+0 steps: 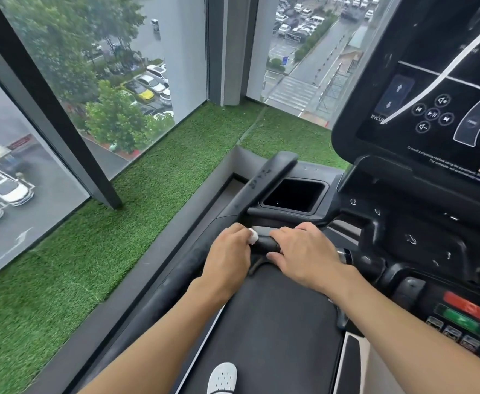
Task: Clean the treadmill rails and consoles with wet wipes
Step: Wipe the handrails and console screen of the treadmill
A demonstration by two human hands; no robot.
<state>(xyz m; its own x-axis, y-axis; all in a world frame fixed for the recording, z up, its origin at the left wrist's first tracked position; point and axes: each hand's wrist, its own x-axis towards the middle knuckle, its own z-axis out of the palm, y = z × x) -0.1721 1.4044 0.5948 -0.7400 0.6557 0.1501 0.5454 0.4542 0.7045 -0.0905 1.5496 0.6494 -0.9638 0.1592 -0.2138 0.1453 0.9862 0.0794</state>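
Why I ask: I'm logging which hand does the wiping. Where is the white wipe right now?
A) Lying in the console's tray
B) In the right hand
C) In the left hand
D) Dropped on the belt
C: the white wipe pokes out of the left hand, held against the handlebar, while the right hand grips the same bar with no wipe showing.

Both forearms [176,322] are bare from the left hand [228,253] and right hand [308,253] back. One white shoe [223,378], dotted with small vent holes, shows on the treadmill belt [275,322].
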